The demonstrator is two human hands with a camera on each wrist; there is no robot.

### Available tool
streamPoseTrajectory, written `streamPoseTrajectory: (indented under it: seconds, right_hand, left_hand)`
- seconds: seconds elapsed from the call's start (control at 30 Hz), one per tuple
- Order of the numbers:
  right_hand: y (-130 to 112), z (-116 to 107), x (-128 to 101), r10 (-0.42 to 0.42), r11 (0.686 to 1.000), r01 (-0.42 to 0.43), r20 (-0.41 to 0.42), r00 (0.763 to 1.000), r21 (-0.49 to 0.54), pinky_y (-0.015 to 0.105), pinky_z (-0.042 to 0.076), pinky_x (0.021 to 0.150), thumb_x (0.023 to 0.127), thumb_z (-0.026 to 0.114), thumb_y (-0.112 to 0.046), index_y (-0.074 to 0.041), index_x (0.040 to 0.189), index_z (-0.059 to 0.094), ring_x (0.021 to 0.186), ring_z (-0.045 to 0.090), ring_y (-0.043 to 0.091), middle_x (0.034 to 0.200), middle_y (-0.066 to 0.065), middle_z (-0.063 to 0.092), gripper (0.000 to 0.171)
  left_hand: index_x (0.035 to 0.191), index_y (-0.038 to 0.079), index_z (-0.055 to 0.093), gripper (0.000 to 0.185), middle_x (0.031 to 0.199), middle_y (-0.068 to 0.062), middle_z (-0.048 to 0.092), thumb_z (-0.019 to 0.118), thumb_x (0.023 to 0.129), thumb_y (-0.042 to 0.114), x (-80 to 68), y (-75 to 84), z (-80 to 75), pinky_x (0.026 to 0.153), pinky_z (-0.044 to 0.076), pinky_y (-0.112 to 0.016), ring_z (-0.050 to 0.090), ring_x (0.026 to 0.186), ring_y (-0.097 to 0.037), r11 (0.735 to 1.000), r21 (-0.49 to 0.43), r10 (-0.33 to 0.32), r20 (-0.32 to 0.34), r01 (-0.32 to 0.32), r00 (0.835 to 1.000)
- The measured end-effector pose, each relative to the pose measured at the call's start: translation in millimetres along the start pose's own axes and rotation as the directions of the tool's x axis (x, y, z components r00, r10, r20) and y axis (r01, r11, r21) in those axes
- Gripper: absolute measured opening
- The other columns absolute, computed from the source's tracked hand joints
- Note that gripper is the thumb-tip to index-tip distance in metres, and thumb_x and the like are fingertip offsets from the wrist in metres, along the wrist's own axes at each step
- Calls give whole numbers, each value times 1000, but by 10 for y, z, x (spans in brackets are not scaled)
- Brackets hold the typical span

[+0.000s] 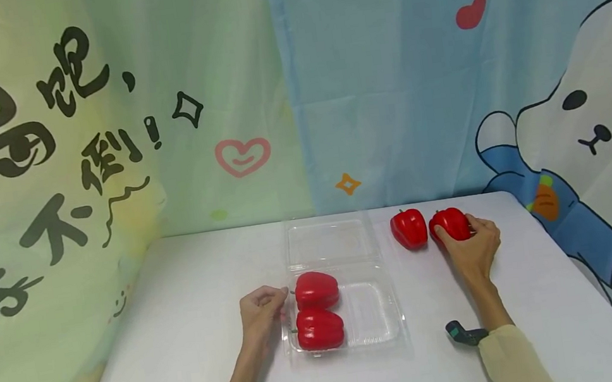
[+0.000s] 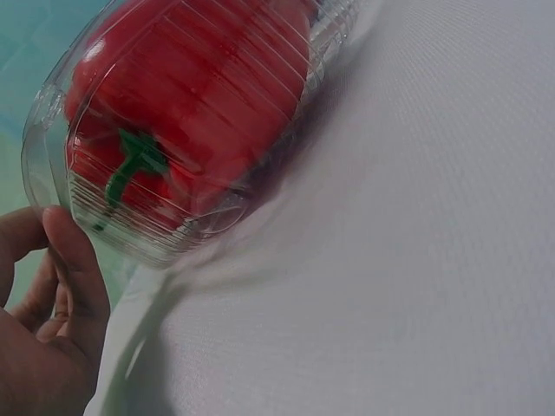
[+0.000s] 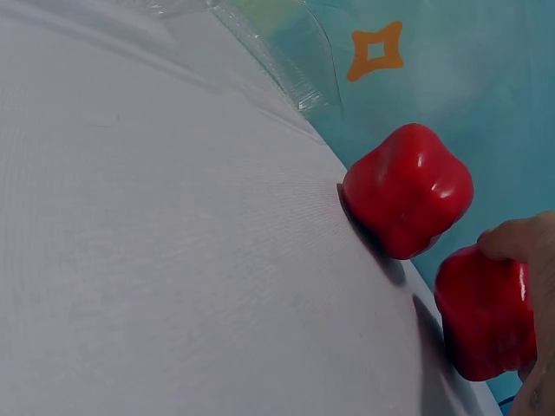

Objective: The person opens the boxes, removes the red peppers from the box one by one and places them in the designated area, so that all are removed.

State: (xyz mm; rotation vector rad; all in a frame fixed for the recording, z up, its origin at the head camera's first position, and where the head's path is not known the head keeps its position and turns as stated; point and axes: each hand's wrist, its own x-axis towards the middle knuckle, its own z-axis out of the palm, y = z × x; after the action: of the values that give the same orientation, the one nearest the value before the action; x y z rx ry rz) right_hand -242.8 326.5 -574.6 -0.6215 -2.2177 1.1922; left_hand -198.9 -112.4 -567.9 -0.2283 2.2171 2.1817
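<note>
**Two peppers boxed, two on the desk**

On the left we see our left hand (image 1: 261, 309) lying on the white desk (image 1: 174, 334), its fingers curled at the left edge of a clear plastic box (image 1: 375, 316). From the left wrist view the thumb (image 2: 74, 269) sits against the ribbed corner of the box (image 2: 186, 234), but we cannot tell whether this grip truly pinches the plastic or only touches it.

Inside the box, in its left half, lie two red peppers, one behind the other: the far boxed pepper (image 1: 316, 289) and the near boxed pepper (image 1: 320, 329), touching each other, their green stems pointing left towards our hand. The right half of the box shows bare plastic. The lid (image 1: 329, 240) stands open, hinged back flat on the desk behind the box.

Further right, well apart from the box, two more red peppers sit near the back edge of the desk. The loose pepper (image 1: 409, 228) stands free just beside the held pepper (image 1: 450, 224); in the right wrist view we see a narrow gap between them.

Our right hand (image 1: 473, 248) wraps its grip around the held pepper from the near and right side, with fingers curled over it while it rests on the desk.
</note>
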Motion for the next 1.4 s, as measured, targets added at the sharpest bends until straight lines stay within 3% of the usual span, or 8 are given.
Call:
streamPoseTrajectory:
  seconds: [0.57,1.4]
  right_hand:
    - [-23,38,44,19,999,-17,-43,999,44,68,50,117,96,83,-29,-1,160,51,155,39,34,157,24,49,77]
    - [3,198,47,4,999,-2,-65,998,33,68,51,116,94,87,-31,-5,160,50,155,39,34,158,22,48,81]
  left_hand:
    - [96,-6,75,22,66,0,70,80,99,15,0,24,7,60,54,-20,62,54,-10,1000,10,-12,-1,12,1000]
    - [94,-4,75,19,69,-8,71,81,98,14,16,-7,-20,62,56,-20,64,58,-11,1000,14,-10,-10,10,1000]
